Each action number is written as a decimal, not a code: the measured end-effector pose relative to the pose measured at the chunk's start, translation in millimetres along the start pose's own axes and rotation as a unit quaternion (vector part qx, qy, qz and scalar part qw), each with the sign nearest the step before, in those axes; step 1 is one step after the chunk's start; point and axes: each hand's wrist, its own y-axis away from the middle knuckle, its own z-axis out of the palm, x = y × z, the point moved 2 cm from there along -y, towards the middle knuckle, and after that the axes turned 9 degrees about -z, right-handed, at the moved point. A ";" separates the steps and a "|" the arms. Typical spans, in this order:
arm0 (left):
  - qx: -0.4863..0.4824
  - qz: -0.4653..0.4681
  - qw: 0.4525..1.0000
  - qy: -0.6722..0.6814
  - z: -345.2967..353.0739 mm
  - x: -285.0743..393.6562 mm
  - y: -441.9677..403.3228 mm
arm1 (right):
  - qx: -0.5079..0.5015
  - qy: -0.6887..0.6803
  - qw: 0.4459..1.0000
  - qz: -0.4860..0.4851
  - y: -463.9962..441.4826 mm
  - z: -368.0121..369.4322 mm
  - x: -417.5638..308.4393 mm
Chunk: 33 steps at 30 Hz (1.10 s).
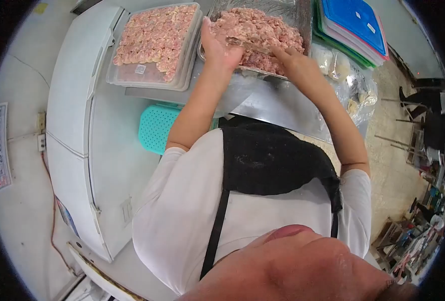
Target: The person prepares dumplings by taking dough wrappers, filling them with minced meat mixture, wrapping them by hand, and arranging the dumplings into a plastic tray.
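A metal tray heaped with ground meat sits at the top middle of the view. My left hand is at its near left edge, palm turned up and cupped, with the thumb pointing away from me. Whatever lies in its curled fingers is too small to make out. My right hand, at the near right edge, grips a narrow flat spatula, its far end smeared with meat and reaching my left hand. Left of the tray, a clear plastic container holds close rows of small meat dumplings.
Stacked plastic lids and clear bags of pale lumps lie right of the tray on the metal table. A turquoise perforated basket stands below the table edge. A white freezer is at my left.
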 end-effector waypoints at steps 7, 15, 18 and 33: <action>-0.070 0.042 0.904 -0.419 34.1 -2.3 49.5 | 0.011 -0.301 0.950 0.079 19.6 -39.6 38.0; -0.059 0.071 0.585 -0.806 46.9 -7.1 44.2 | -0.052 -0.284 0.957 0.003 31.7 -38.5 33.3; -0.075 0.069 0.585 -0.804 27.2 -11.4 26.1 | -0.003 -0.265 0.961 -0.079 23.0 -13.2 70.4; 0.013 0.057 0.685 -0.726 37.2 -2.2 48.7 | -0.030 -0.053 0.996 0.070 54.1 -5.6 118.8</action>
